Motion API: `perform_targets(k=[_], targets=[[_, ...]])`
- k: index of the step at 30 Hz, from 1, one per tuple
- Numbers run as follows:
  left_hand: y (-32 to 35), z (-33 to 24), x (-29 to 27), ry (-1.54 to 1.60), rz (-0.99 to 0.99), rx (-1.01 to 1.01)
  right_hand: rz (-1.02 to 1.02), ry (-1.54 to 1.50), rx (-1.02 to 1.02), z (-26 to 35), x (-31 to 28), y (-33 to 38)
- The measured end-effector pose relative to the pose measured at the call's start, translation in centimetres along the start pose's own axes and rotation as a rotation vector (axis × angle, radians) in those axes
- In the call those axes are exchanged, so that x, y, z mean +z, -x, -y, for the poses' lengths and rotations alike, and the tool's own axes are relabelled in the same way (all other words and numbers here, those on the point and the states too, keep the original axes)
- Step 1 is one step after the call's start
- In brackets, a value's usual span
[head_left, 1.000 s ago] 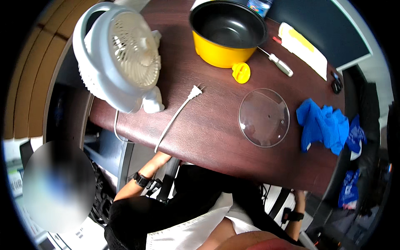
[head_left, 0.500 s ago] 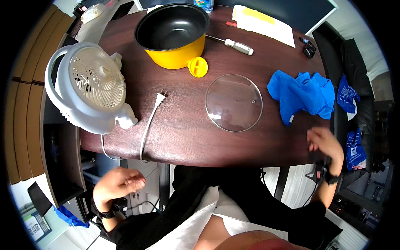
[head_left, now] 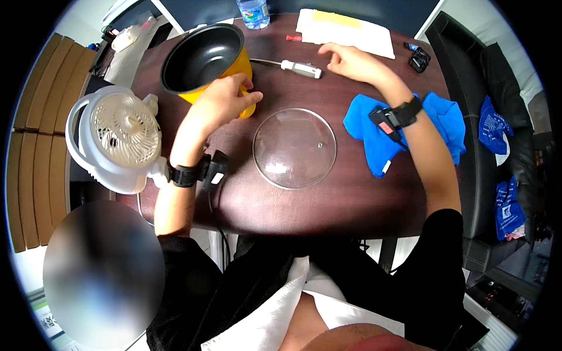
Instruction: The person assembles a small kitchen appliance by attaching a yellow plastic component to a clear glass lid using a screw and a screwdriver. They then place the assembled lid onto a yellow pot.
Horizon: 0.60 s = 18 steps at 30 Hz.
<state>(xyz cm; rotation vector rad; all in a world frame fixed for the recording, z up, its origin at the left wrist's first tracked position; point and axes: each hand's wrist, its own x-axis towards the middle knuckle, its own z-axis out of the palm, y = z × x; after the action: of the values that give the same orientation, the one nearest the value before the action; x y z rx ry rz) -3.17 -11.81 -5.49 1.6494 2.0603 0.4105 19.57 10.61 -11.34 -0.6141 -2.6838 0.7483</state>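
A yellow pot with a black inside (head_left: 199, 61) stands at the far left of the table. My left hand (head_left: 222, 102) is at its near right side, thumb and fingers apart, above a small yellow round knob (head_left: 250, 110) that it partly covers. Just right of the grey and white handle of a screwdriver (head_left: 301, 69), my right hand (head_left: 354, 63) hovers with bent fingers apart and nothing in them. The screwdriver's shaft points toward the pot. A clear round glass lid (head_left: 294, 149) lies in the middle of the table, nearer me than both hands.
A white fan (head_left: 126, 134) stands on the left, beside my left forearm. Under my right wrist lies a crumpled blue cloth (head_left: 366, 131). Along the back are a water bottle (head_left: 253, 13), a small red piece (head_left: 294, 38), white and yellow paper (head_left: 351, 35) and a small black object (head_left: 419, 59).
Both hands have come up from the near edge over the table, the left to the pot's side, the right toward the screwdriver. The whole view has shifted slightly.
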Motion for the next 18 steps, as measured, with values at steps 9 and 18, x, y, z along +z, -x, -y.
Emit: perform_targets(k=[9, 18], targets=[[0.1, 1.3, -0.3, 0.434, 0.273, -0.110, 0.033, -0.054, 0.012, -3.0, 3.1, -3.1], [0.0, 3.4, 0.1, 0.481, 0.369, -0.053, 0.067, -0.302, 0.061, -4.2, 3.0, -3.0]])
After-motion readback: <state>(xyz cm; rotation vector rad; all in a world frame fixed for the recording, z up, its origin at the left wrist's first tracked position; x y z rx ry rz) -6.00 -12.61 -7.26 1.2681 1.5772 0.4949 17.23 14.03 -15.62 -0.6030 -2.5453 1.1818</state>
